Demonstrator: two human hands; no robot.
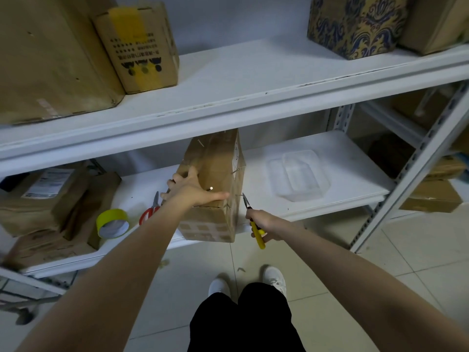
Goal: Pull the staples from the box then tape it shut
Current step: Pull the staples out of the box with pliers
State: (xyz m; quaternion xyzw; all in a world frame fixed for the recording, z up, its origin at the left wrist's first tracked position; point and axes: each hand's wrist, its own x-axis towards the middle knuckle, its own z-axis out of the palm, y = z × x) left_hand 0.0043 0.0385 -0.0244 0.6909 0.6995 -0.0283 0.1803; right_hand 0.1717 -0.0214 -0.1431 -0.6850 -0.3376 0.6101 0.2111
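A brown cardboard box [218, 168] lies on the lower white shelf [330, 199], its near end over the shelf's front edge. Staples stick out of its top and right edge. My left hand [191, 190] lies flat on the box top, fingers spread, pressing it down. My right hand [264, 223] grips yellow-handled pliers [253, 222]; their dark tips point up at a staple on the box's right edge. A yellow tape roll [113, 223] and red-handled scissors [149, 212] lie on the shelf left of the box.
A clear plastic container [299, 175] sits right of the box. Brown boxes [43, 196] fill the shelf's left end. More boxes [137, 44] and a patterned blue-gold box [355, 24] stand on the upper shelf. The metal upright [416, 158] is at right; tiled floor below.
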